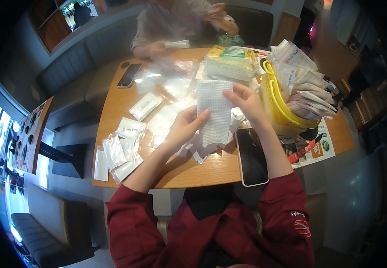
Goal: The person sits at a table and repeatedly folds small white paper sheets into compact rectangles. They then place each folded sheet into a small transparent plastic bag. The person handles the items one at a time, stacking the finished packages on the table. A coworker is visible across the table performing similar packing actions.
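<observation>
A white folded napkin with a dimpled texture stands upright above the table, held between my two hands. My left hand pinches its left edge, the thumb lying across the front. At the upper right edge, my right hand grips it between thumb and fingers. Behind and below it lie white paper pieces, partly hidden by my hands. Clear plastic sleeves are spread farther back. To the left of my left forearm sits a loose pile of small filled packets, and another packet lies beyond them.
A yellow basket full of packets stands at the right. Beside my right forearm rests a phone; another phone lies far left. A plastic-wrapped stack is at the back. Across the table, a person holds a white piece.
</observation>
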`<action>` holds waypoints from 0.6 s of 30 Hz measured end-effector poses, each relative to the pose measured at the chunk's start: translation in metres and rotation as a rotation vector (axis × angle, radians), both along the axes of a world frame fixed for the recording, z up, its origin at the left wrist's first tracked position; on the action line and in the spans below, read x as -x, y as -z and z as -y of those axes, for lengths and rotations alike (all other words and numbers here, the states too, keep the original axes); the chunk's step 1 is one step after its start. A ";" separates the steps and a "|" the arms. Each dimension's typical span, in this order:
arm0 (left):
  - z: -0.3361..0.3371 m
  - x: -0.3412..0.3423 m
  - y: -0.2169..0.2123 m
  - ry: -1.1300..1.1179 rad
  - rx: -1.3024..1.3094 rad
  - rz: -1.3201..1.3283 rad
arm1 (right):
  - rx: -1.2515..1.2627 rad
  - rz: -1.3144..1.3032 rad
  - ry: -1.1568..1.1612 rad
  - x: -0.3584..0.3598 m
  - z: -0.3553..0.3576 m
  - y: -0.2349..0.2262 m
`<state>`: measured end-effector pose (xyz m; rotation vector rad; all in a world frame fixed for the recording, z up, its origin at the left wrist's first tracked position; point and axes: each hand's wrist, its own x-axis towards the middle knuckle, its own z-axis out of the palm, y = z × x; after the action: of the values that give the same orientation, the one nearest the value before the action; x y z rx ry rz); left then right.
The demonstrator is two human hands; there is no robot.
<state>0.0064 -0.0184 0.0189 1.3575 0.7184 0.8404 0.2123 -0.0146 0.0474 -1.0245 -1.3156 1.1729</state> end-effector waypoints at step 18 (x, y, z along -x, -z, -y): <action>0.002 -0.002 0.001 -0.094 -0.178 0.007 | -0.113 0.047 -0.118 0.012 0.009 0.003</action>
<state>0.0079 -0.0208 0.0181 1.4873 0.7190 1.0026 0.2000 -0.0235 0.0448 -0.9075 -1.4792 1.1545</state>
